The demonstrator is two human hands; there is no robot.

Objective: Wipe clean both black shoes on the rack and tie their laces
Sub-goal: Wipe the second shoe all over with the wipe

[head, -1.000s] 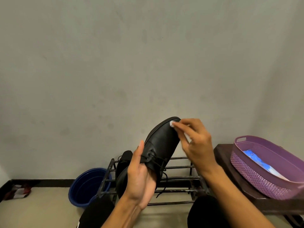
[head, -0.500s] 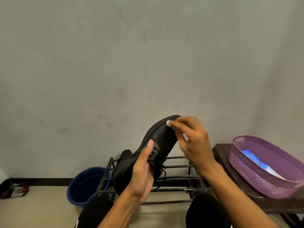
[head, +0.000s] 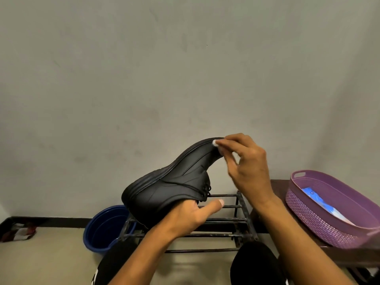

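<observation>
We see shoe (head: 170,188) black, above dark rack (head: 224,220) | wipe (head: 215,143) white | basin (head: 102,227) blue, left of rack | basket (head: 308,214) purple, woven-pattern wall, right of rack

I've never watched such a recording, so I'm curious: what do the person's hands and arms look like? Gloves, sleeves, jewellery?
Both are bare. The left hand and right hand wear no gloves, and no ring, watch or bracelet shows. The left forearm and right forearm are uncovered down to the picture's edge; no sleeve is in view.
</observation>
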